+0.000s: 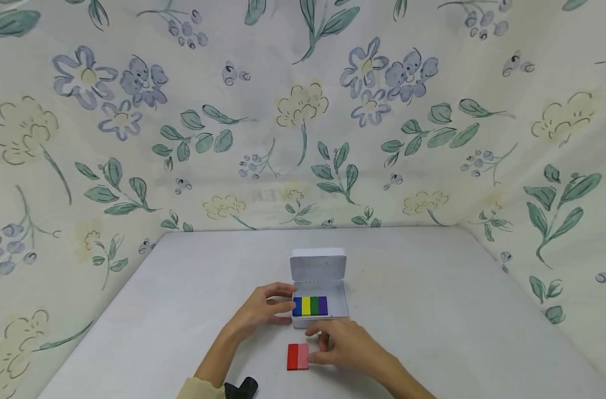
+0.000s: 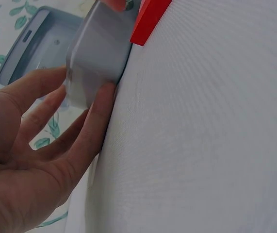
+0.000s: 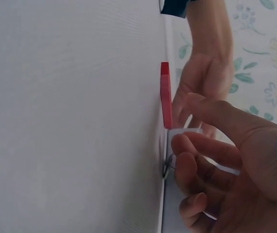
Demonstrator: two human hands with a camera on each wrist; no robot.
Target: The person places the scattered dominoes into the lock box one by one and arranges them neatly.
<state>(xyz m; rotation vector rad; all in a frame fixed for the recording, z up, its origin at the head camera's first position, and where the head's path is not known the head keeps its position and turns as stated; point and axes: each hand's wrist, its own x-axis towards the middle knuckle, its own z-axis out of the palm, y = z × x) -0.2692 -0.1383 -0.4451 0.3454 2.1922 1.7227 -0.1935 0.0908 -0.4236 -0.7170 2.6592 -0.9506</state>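
Observation:
A white hinged tin (image 1: 338,299) stands with its lid (image 1: 318,267) raised. Inside, a row of blue, yellow (image 1: 306,306), green and purple blocks lies against its left wall. My left hand (image 1: 263,305) touches the tin's left side with extended fingers, which spread around its corner in the left wrist view. In front of the tin, a red block (image 1: 292,357) and a pink block (image 1: 303,357) lie side by side on the table. My right hand (image 1: 348,346) hovers at the pink block's right, fingers loosely bent; its thumb and fingers are apart in the right wrist view.
The white tabletop (image 1: 432,299) stretches around the tin. A floral cloth (image 1: 303,166) hangs behind it and along both sides. A black object (image 1: 241,389) is by my left sleeve. Near the tin's front, a thin metal loop (image 3: 167,166) shows in the right wrist view.

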